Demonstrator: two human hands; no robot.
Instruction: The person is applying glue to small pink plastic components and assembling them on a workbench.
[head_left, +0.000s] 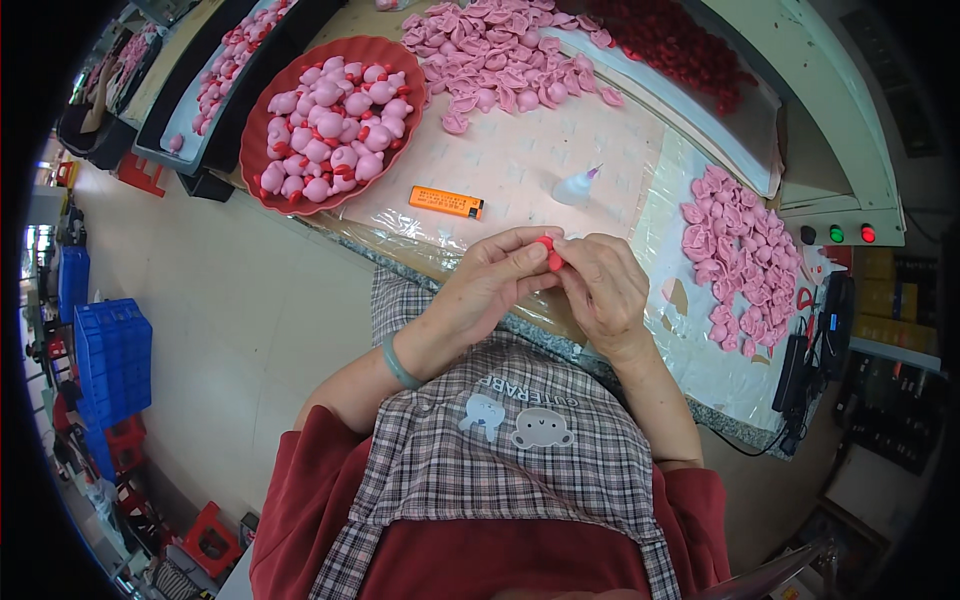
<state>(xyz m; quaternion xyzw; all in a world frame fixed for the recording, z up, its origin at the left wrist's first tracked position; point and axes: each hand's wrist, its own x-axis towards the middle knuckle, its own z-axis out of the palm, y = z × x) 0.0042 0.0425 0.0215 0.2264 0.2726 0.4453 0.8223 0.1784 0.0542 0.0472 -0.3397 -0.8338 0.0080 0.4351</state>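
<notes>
Close to the table's front edge, my left hand pinches a small red piece between thumb and fingertips. The fingertips of my right hand close on the same piece from the other side. Part of it is hidden by the fingers, and its exact kind is too small to make out. Just beyond my hands lie an orange lighter and a small white squeeze bottle with a purple tip, standing upright. A red scalloped bowl at the left holds many rounded pink figures with red parts.
Loose pink shell-like pieces heap at the back, and more pink pieces lie at the right. Dark red pieces sit under a pale machine housing. A dark-edged tray stands back left. Blue crates are on the floor.
</notes>
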